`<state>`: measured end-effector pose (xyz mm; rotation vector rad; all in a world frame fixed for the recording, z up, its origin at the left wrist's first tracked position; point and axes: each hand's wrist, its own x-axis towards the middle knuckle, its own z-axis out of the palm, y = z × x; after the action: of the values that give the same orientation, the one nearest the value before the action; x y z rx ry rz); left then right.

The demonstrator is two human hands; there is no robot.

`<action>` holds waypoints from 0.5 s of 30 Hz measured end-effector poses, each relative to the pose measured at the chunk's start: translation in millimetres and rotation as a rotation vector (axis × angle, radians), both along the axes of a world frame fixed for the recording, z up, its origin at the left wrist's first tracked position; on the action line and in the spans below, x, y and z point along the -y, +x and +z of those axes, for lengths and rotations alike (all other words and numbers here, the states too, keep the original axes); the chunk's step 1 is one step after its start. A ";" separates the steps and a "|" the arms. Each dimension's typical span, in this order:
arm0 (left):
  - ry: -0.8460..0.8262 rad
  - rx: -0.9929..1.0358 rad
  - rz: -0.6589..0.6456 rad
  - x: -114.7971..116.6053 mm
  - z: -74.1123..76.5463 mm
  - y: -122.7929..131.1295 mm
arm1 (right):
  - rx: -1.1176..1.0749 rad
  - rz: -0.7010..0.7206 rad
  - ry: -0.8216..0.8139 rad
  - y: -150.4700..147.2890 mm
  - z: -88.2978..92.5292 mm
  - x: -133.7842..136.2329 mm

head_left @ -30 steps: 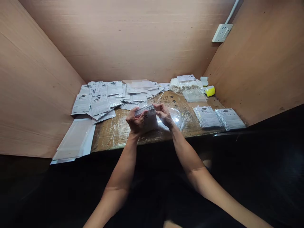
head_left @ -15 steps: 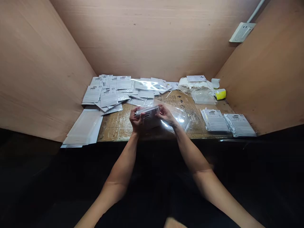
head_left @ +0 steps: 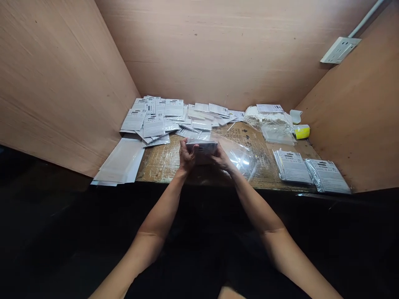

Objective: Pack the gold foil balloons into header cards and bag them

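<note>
Head view: we are holding a stack of white printed packets (head_left: 202, 146) in a narrow grip, pinched between our left hand (head_left: 187, 155) and right hand (head_left: 222, 159). A clear plastic sheet (head_left: 240, 155) is lying just right of the grip, and loose printed packets (head_left: 152, 120) are spreading beyond it across the cardboard-covered bench (head_left: 162, 166).

We noted a taped cardboard bench top (head_left: 162, 166) carrying scattered labelled white packets (head_left: 154, 126), clear plastic film (head_left: 240, 155), two bagged packet stacks (head_left: 292, 167), and a yellow roll (head_left: 301, 132).
</note>
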<state>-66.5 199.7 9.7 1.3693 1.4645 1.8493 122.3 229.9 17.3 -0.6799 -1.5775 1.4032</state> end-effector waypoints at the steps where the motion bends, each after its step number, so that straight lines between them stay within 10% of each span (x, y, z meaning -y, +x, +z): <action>1: 0.003 -0.009 -0.029 -0.8 -0.1 -2.2 | 0.001 0.012 -0.003 -0.5 1.1 1.0; 8: -0.024 0.210 -0.334 14.3 -4.8 -22.3 | -0.043 0.022 -0.016 3.3 18.1 -0.5; 15: 0.024 0.205 -0.081 7.8 3.4 -24.3 | -0.010 0.015 0.004 4.7 26.0 -7.0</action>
<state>-90.8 192.0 13.1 1.1914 1.2700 1.8983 127.0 236.9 43.3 -0.6594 -1.5798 1.4119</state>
